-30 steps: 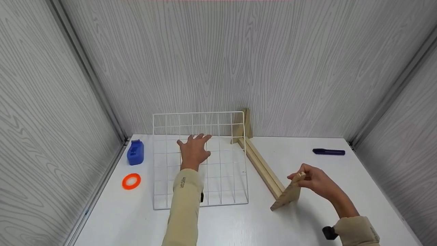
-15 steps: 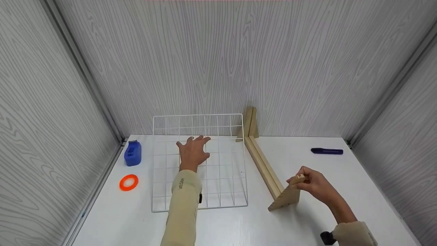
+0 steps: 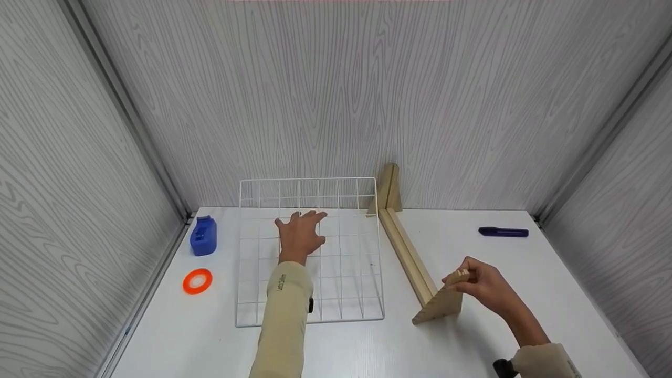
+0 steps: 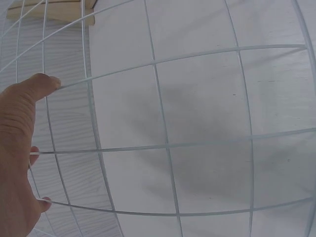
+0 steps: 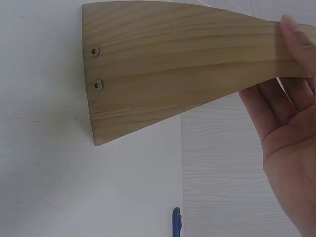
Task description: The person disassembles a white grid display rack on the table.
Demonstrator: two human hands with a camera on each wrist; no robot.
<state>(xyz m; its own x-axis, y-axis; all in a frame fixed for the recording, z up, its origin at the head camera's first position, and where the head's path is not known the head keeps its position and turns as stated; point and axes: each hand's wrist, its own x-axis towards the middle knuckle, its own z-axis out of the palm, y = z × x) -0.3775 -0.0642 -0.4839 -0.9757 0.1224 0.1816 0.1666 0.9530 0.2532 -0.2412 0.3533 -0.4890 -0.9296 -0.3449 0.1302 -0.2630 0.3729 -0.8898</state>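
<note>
My left hand holds a white wire grid panel, fingers spread wide and fingertips hooked at its wires. In the head view the panel tilts above the white table, its top edge overlapping the back wall. To its right is a wooden stand: two long rails joined to tapered end boards. My right hand pinches the narrow top of the near end board, thumb on one face and fingers behind. Two bolts show near that board's wide base. The far end board stands by the back wall, partly behind the grid.
At the left of the table are a blue tape dispenser and an orange ring. A dark blue pen-like object lies at the back right. Grey wood-patterned walls enclose the back and both sides.
The stand's far end has swung right, while its near end has barely moved. My left hand and the grid have shifted slightly right. Both hands keep their holds.
</note>
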